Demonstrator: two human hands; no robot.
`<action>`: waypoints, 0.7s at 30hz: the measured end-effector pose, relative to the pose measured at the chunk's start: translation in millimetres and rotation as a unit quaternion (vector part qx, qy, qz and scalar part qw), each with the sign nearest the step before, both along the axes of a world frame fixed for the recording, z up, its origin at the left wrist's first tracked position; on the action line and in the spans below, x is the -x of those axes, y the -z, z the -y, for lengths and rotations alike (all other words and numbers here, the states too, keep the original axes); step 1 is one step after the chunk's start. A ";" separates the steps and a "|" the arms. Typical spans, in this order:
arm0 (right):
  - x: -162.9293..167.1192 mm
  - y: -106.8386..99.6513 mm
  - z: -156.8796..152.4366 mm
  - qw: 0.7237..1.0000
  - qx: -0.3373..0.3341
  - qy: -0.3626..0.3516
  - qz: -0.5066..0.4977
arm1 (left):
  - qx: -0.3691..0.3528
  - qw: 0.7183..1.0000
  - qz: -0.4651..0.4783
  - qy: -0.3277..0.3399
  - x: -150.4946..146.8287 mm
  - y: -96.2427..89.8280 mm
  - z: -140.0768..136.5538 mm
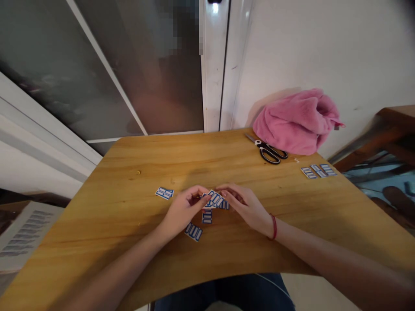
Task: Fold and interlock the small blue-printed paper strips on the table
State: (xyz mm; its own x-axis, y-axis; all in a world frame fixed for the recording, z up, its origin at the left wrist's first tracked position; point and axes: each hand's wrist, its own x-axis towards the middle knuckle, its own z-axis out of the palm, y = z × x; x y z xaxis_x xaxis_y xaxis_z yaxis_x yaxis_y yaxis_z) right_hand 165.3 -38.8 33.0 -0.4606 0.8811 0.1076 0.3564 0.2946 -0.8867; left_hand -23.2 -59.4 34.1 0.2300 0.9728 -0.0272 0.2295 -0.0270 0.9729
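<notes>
Over the middle of the wooden table, my left hand (185,210) and my right hand (249,209) pinch a small blue-and-white label sheet (214,199) between thumbs and fingers. Blue outlines frame its white panels. Beneath and in front of it, another label sheet (206,216) shows in part, and one more label sheet (193,232) lies partly covered by my left hand. Left of that hand rests a small group of label pieces (164,193). A red band circles my right wrist.
Black-handled scissors (268,151) lie at the table's back right, beside a pink plush cloth (293,122) against the wall. Several label pieces (319,170) sit near the right edge of the wooden table (106,194). A cardboard box (27,233) stands at left, below table height.
</notes>
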 end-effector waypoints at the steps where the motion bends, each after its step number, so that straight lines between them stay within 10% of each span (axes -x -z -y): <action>1: 1.1 -0.3 1.1 1.000 0.019 -0.022 0.000 | -0.003 1.000 0.000 0.008 -0.3 -0.4 -0.1; 21: 3.2 8.7 -1.7 0.994 0.106 -0.037 -0.019 | 0.005 1.000 0.025 0.010 4.0 2.1 -2.3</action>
State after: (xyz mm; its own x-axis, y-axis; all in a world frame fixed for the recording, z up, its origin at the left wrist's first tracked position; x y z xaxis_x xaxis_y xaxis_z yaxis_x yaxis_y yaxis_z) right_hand 162.1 -37.1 24.3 -0.5233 0.8502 -0.0581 0.3061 0.1239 -0.9439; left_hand -27.2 -57.1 32.0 0.2503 0.9678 -0.0260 0.1808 -0.0204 0.9833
